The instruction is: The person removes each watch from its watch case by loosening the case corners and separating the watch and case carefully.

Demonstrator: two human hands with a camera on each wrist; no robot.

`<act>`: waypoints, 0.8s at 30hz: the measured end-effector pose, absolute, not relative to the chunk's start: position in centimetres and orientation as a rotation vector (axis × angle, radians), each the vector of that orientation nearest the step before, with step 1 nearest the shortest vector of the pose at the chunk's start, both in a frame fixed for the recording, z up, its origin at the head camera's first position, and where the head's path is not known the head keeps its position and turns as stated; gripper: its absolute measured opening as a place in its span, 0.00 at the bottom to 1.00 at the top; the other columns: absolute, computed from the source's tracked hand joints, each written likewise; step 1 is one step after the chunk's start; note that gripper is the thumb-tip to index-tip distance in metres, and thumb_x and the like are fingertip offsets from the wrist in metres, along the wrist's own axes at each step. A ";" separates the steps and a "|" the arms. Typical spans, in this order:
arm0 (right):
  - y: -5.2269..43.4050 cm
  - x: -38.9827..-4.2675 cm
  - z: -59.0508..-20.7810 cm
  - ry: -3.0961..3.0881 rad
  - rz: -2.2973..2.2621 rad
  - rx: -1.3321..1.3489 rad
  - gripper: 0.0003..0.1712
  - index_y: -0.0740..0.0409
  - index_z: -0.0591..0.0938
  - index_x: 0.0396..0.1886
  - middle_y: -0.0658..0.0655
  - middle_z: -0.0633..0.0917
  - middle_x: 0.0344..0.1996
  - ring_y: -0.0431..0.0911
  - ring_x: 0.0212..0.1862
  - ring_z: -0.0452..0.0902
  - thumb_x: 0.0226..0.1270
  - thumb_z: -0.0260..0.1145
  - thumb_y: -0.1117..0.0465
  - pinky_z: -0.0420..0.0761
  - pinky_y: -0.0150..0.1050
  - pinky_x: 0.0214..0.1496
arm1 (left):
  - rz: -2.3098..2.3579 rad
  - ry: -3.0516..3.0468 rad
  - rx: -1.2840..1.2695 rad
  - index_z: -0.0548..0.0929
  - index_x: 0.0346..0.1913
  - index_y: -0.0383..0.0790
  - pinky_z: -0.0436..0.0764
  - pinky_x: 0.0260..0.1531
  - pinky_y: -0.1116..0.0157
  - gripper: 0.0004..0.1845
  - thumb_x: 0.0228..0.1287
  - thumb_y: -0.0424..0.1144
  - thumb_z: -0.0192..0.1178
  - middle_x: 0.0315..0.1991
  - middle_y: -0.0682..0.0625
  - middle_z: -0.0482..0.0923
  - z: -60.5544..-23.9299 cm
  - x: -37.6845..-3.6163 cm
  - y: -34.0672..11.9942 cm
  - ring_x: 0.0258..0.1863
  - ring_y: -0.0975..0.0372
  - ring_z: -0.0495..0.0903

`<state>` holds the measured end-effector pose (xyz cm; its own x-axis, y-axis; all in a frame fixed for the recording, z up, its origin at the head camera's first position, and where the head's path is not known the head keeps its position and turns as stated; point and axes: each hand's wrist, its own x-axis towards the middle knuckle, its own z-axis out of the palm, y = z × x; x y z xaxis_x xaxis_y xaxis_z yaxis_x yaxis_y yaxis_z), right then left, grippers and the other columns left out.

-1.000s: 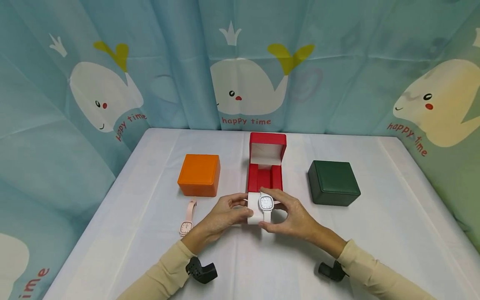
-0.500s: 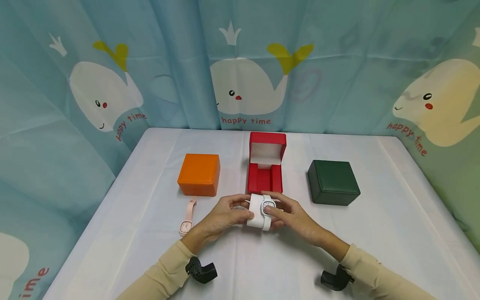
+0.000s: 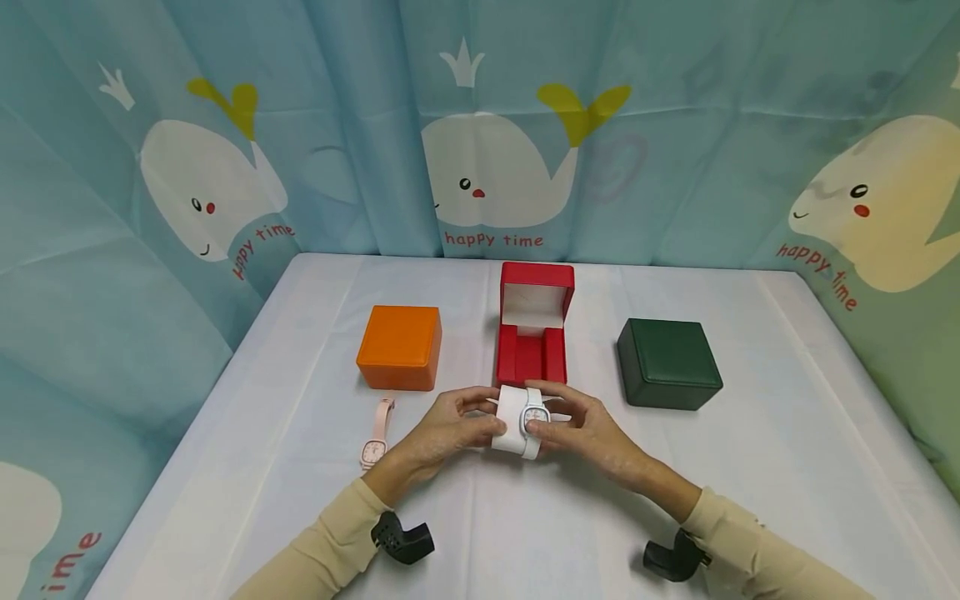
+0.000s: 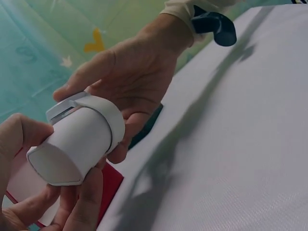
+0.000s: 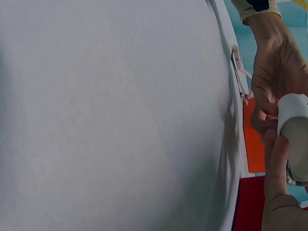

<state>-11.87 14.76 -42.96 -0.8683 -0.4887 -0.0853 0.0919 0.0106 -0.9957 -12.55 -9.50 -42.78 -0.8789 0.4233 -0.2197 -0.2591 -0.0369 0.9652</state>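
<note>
We are holding the white cushion (image 3: pixel 512 419) just in front of the open red box (image 3: pixel 531 350), our left hand (image 3: pixel 448 432) curling its fingers around the cushion's left end. Our right hand (image 3: pixel 588 429) is pinching the white watch (image 3: pixel 534 414), which is wrapping the cushion's right part. The pink watch (image 3: pixel 376 435) is lying left of the red box, in front of the orange box (image 3: pixel 400 347).

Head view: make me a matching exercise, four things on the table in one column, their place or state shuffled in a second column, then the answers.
1. orange box
2. red box
3. green box
4. pink watch

A. lid open, in the middle
B. lying flat in front of the orange box
C. shut, furthest to the left
D. shut, furthest to the right

Pairs: 1-C, 2-A, 3-D, 4-B
</note>
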 end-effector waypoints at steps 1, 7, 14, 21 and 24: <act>14.7 -11.8 -42.9 1.895 -1.915 -0.405 0.36 0.56 0.69 0.75 0.68 0.73 0.60 0.59 0.53 0.78 0.70 0.69 0.63 0.85 0.51 0.48 | 1.968 1.788 0.168 0.74 0.64 0.23 0.84 0.39 0.64 0.30 0.58 0.31 0.66 0.47 0.40 0.79 -42.8 -12.5 -9.5 0.40 0.57 0.80; 14.6 -11.6 -42.9 1.848 -1.952 -0.352 0.38 0.59 0.66 0.77 0.70 0.71 0.61 0.58 0.57 0.76 0.70 0.69 0.63 0.84 0.52 0.50 | 1.996 1.774 0.145 0.74 0.64 0.23 0.85 0.39 0.64 0.29 0.58 0.30 0.66 0.45 0.41 0.80 -42.8 -12.5 -9.4 0.38 0.58 0.81; 15.2 -11.3 -43.1 1.794 -1.987 -0.204 0.37 0.61 0.68 0.75 0.70 0.74 0.59 0.54 0.53 0.79 0.69 0.70 0.66 0.84 0.46 0.52 | 2.077 1.789 0.032 0.73 0.65 0.21 0.85 0.40 0.64 0.30 0.59 0.29 0.65 0.44 0.42 0.78 -42.4 -12.7 -9.8 0.39 0.58 0.79; 15.3 -11.3 -43.8 1.944 -1.898 -0.266 0.35 0.67 0.72 0.71 0.64 0.81 0.46 0.47 0.42 0.82 0.65 0.72 0.67 0.85 0.38 0.45 | 2.084 1.808 -0.015 0.73 0.65 0.22 0.85 0.44 0.60 0.30 0.59 0.29 0.66 0.45 0.41 0.76 -42.2 -12.9 -10.0 0.41 0.57 0.78; 15.3 -11.3 -43.9 1.987 -1.873 -0.332 0.35 0.69 0.72 0.70 0.64 0.83 0.42 0.45 0.38 0.83 0.64 0.73 0.69 0.84 0.36 0.42 | 2.087 1.822 -0.024 0.73 0.65 0.22 0.85 0.44 0.59 0.31 0.59 0.29 0.66 0.46 0.40 0.75 -42.3 -13.0 -10.0 0.42 0.56 0.78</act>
